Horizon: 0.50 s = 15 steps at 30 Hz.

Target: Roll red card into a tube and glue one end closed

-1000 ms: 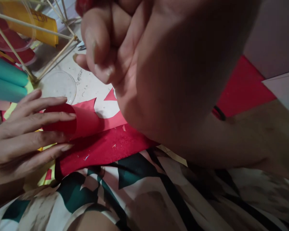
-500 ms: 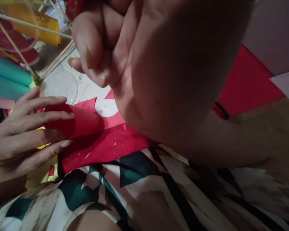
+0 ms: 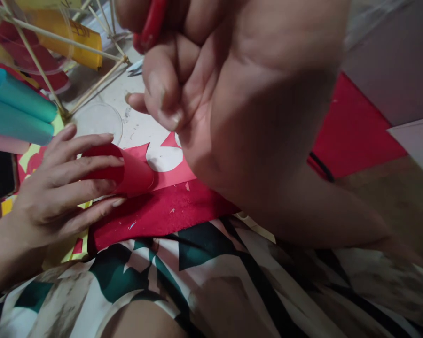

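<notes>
My left hand (image 3: 70,188) has its fingers stretched and spread over the near end of a rolled red paper tube (image 3: 137,173). Its fingertips lie at the tube's mouth and rim. Under the tube is a light red paper sheet (image 3: 172,176) with a rounded cut-out, on a darker red piece (image 3: 155,211) sprinkled with scraps. Very close to the camera, my right hand (image 3: 211,94) is raised palm toward me with curled fingers. A red curved handle, apparently of scissors (image 3: 151,26), shows between its fingers; the rest is hidden by the hand or the frame's edge.
At the upper left stand a frame of thin sticks (image 3: 66,40), a yellow cup (image 3: 88,47) and blue paper tubes (image 3: 17,112). A clear round lid (image 3: 98,119) lies on the white surface (image 3: 137,94). Red sheet (image 3: 363,126) at right; patterned cloth (image 3: 204,272) over my lap.
The view has shifted, so the tube, left hand and stick frame appear farther right. More of the red handle in my right hand shows. My left hand keeps its spread pose at the tube.
</notes>
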Available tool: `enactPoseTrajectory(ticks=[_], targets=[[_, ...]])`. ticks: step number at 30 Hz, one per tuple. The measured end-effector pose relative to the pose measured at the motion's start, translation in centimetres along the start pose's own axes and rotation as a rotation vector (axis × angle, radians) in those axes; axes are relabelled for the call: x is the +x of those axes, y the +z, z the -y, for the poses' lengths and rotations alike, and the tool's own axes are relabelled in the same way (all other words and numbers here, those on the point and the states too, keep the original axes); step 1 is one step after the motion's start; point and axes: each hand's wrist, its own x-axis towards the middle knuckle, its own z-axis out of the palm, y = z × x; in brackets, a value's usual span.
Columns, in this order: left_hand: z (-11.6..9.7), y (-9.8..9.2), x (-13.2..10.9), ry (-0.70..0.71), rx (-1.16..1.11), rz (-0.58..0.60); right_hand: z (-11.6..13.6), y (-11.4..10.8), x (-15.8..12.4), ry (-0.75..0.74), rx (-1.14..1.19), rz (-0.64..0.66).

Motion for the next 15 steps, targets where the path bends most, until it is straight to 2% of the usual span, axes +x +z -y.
enactPoseTrajectory(ticks=[1,2,3,4,5,8,11,13,15], targets=[[0.4,-0.1,-0.2,0.090,0.022,0.089,0.9,0.2,-0.4,0.238,0.010,0.029],[0.9,-0.3,-0.4,0.185,0.047,0.184,1.6,0.2,-0.8,0.360,0.075,0.056],[1.4,-0.5,-0.5,0.279,0.067,0.242,2.2,0.2,-1.3,0.239,0.218,0.119],[1.8,-0.7,-0.6,0.337,0.060,0.239,2.6,0.1,-1.8,0.151,0.334,0.196],[2.1,-0.9,-0.8,0.356,0.045,0.216,2.8,0.0,-2.1,0.133,0.394,0.183],[2.3,-1.6,-1.0,0.275,-0.008,0.060,2.5,0.0,-2.4,0.221,0.354,0.173],[3.2,-1.7,-1.3,0.187,-0.015,-0.183,2.1,0.5,-2.2,0.274,0.285,0.179],[4.6,-1.5,-1.5,0.144,0.005,-0.320,1.8,0.8,-2.2,0.295,0.259,0.237],[6.6,-1.2,-1.7,0.118,0.074,-0.349,1.5,1.0,-2.3,0.316,0.237,0.291]])
